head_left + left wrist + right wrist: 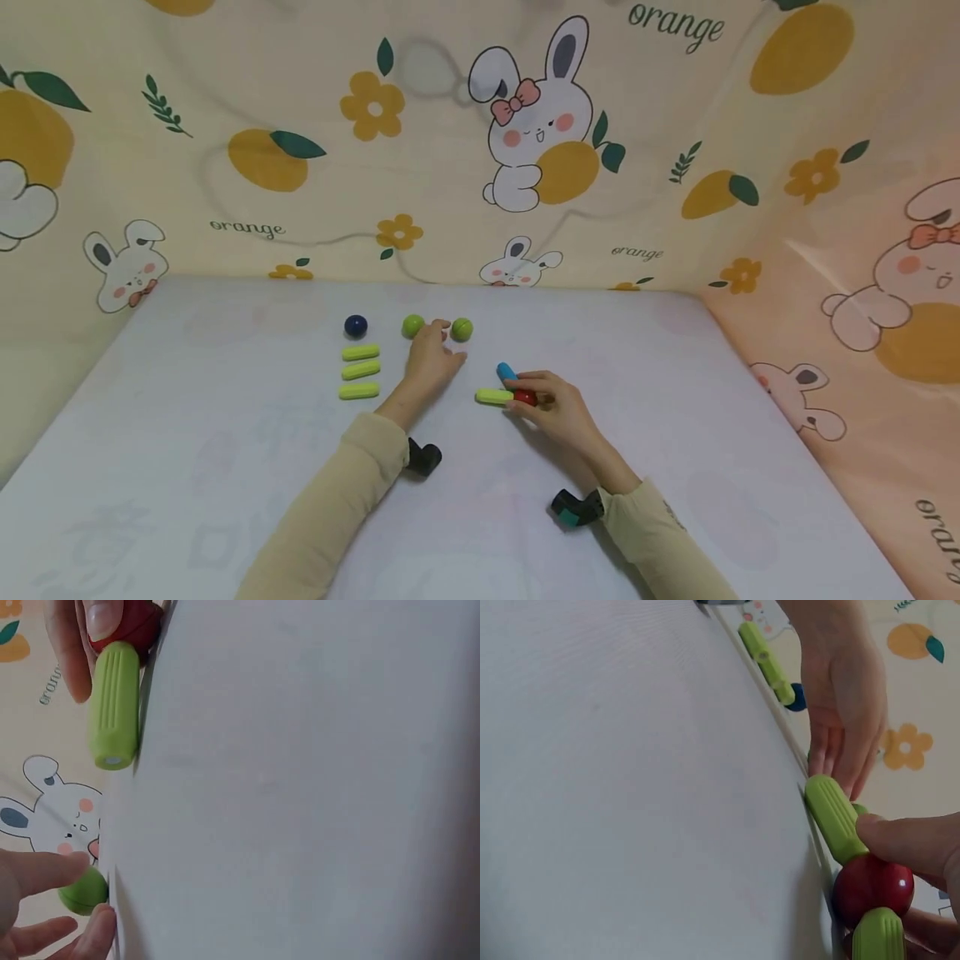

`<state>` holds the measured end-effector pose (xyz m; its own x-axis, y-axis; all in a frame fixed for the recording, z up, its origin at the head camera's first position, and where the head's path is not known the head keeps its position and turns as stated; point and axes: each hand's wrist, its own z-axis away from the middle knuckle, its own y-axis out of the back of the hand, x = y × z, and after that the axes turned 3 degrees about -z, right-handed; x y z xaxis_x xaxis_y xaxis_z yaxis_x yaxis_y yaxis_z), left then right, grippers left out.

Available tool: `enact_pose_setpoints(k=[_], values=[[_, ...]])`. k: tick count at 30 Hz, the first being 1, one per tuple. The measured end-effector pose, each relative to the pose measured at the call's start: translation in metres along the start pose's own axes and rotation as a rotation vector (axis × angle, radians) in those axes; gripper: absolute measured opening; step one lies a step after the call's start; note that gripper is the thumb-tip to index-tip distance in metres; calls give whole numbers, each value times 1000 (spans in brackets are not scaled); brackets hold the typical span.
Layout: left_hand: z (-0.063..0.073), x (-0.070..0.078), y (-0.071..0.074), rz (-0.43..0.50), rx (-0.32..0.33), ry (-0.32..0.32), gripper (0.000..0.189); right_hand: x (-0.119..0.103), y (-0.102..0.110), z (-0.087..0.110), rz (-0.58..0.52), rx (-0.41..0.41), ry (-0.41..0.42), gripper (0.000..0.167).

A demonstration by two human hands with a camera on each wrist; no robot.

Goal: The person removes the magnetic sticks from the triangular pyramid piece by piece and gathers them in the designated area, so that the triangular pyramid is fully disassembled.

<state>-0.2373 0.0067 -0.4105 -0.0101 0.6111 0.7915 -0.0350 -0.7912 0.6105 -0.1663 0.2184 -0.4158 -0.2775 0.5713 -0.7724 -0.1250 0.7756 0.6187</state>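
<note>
My right hand (558, 408) holds a red ball (874, 889) between thumb and fingers, low over the table. A ribbed light-green stick (493, 397) joins the ball's left side, and a second green stick (879, 937) meets it in the right wrist view. By the right fingertips lies a blue stick (506, 372), partly covered by them. My left hand (431, 358) reaches forward with fingers spread, between a green ball (412, 326) on its left and another green ball (462, 330) just past its fingertips. The left wrist view shows that green ball (84, 892) between finger and thumb.
Left of the left hand, three light-green sticks (361, 370) lie in a column below a dark blue ball (356, 326). Black wrist cameras (424, 458) sit at both sleeves. A white cloth covers the table (225, 467); a patterned curtain (315, 83) stands behind and at the sides.
</note>
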Motion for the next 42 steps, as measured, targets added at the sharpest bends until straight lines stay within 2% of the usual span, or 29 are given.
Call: enact_pose_setpoints(k=[6,10,14,18,31,42], values=[[10,-1,5,-4,-57,-21,50,1,3,4,-28,33,24,36],[16,-3,8,-6,-80,-31,47,-1,3,7,-10,55,-40,41],[21,-5,9,-24,-93,-83,45,-1,5,9,26,90,-99,44],[25,-8,9,-59,-98,-118,43,-1,8,10,37,93,-123,46],[43,-10,17,-77,-141,-143,37,3,8,10,50,70,-131,43],[49,-17,24,-27,-159,-113,35,2,4,6,2,52,-140,36]])
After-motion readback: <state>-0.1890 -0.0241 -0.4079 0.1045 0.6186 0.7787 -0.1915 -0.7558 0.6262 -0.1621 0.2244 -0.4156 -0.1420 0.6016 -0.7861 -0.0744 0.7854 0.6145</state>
